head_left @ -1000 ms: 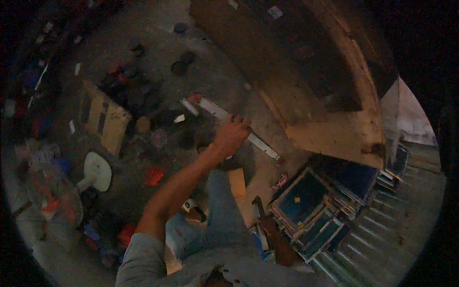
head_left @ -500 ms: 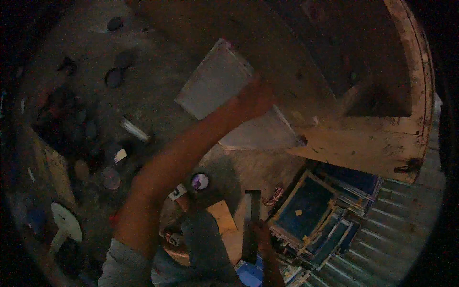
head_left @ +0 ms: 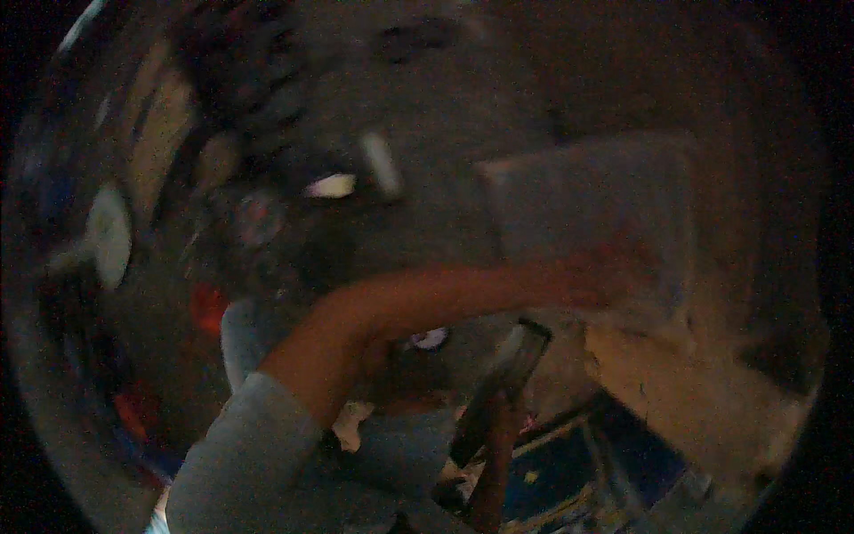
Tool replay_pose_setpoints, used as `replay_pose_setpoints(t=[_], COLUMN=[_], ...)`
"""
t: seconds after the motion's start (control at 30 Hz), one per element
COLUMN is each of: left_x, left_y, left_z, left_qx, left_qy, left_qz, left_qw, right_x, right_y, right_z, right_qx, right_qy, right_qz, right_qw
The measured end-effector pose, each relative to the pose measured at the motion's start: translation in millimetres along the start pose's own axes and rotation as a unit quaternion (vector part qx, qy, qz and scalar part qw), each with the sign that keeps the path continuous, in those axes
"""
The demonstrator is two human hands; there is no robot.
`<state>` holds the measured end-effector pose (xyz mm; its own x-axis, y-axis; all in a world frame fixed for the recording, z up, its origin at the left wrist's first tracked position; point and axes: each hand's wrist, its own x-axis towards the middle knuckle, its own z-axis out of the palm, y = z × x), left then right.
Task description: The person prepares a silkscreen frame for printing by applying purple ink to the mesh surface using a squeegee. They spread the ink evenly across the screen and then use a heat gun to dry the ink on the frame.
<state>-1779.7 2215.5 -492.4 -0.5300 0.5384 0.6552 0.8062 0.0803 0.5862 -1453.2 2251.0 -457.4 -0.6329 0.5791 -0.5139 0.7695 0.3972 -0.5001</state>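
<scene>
Murky light over a cluttered floor (head_left: pixel 427 218), everything smeared with blur, and out at the right is the star of the moment: a pale, roughly rectangular panel (head_left: pixel 587 196)! It sits at the far end of the outstretched left arm, above a tan wooden board (head_left: pixel 676 396). Across its lower part lies the left hand (head_left: pixel 627 262), but the fingers dissolve into the blur, so whether they're clamped on it, nobody can tell.

Nearer the body, the right hand (head_left: pixel 505 411) is wrapped around a dark oblong bar (head_left: pixel 492 384), tilted, its paler end up. Careful work called for here, by the look of it: a firm hold close to the panel's middle would spare the wrist at full stretch, a flat angle would suit that broad face, and the bar is best tucked low, clear of the panel's edge.

Just below, blue-faced frames (head_left: pixel 551 467) lie heaped beside the right forearm. Over to the left, a pale strip (head_left: pixel 382 166) and a small bright piece (head_left: pixel 331 185); farther out, something red (head_left: pixel 210 307) and a whitish disc (head_left: pixel 109 236)!
</scene>
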Motion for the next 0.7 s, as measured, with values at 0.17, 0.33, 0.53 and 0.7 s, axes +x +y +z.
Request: replay_pose_setpoints(t=[0.17, 0.33, 0.53, 0.7], left_x=[-243.9, -459.9, -527.4, -490.1], left_y=[-29.2, 27.7, 177.7, 275.1], left_z=[-119.6, -208.2, -172.4, -47.7], left_qx=[0.093, 0.210, 0.197, 0.083], left_qy=[0.003, 0.136, 0.255, 0.249], left_qz=[-0.359, -0.671, -0.780, -0.839], left_qw=[0.929, 0.698, 0.537, 0.476], right_x=[68.0, 131.5, -6.6, -117.5], right_y=[-60.2, -200.7, -381.2, -409.8], right_z=[14.7, 77.8, 231.1, 293.2], right_qx=[-0.090, -0.124, -0.081, 0.016], right_qy=[-0.041, -0.095, -0.104, -0.313], right_qz=[-0.165, -0.552, -0.776, -0.693], right_qw=[0.981, 0.819, 0.617, 0.650])
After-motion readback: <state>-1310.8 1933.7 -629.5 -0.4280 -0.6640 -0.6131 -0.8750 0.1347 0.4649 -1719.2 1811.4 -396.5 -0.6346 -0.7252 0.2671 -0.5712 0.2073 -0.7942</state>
